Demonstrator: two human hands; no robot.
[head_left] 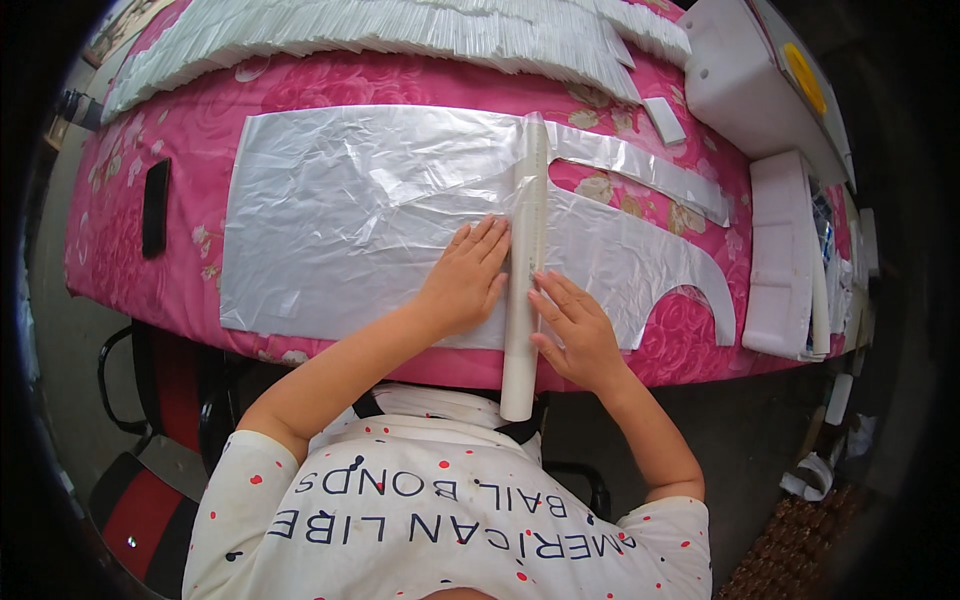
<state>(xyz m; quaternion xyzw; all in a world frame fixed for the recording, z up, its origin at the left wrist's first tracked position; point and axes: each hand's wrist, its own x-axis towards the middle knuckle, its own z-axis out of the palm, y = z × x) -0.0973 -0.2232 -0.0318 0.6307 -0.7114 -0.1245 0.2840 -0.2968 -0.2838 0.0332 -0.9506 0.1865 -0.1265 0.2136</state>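
Note:
A thin, clear-white plastic apron (340,215) lies spread flat on the table, its neck loop and cut-out curve toward the right. Across it rests a long white tube (524,250), running from the far edge to beyond the near table edge. Fingers outstretched, my left hand (465,275) lies flat on the plastic, its fingertips against the tube's left side. My right hand (575,330) is open too, with fingertips touching the right side of the tube lower down. Neither hand grips anything.
A pink floral cloth (110,235) covers the table. Rows of folded white plastic pieces (400,35) line the far side, with a single folded piece (664,120) nearby. A black phone (155,208) lies left. White foam boxes (778,255) stand right; a red-black chair (150,520) is lower left.

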